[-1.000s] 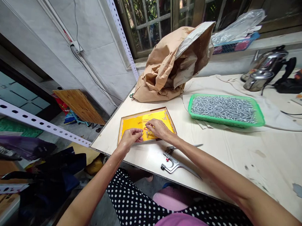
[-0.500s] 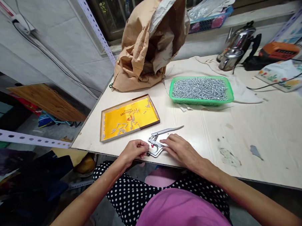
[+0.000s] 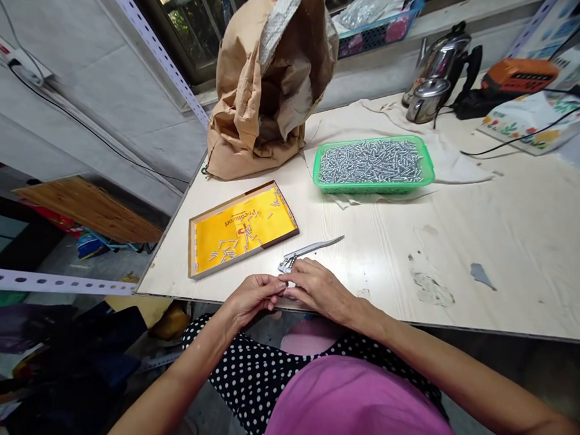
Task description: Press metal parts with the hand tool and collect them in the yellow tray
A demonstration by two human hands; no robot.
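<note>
Metal hand pliers [image 3: 312, 247] with a spring lie near the table's front edge, one long handle pointing up and right. My right hand [image 3: 323, 289] is over their jaw end, which it mostly hides. Its thumb and fingers are pinched together and meet the fingertips of my left hand [image 3: 254, 297]. The left hand is also closed in a pinch, just left of the jaws. What lies between the fingertips is too small to make out. Beyond the hands, a shallow cardboard tray [image 3: 292, 233] with a yellow bottom holds scattered small metal pins.
A green plastic basket [image 3: 372, 188] full of small metal pieces stands farther back. Behind the tray rises a large open brown paper bag [image 3: 237, 112]. A metal kettle [image 3: 444, 54], an orange device [image 3: 520, 75] and a flowered packet [image 3: 529, 128] are at the back right.
My right hand has moved left from the side of the pliers and over their jaws, bringing its fingertips to those of my left hand. The view has shifted slightly.
</note>
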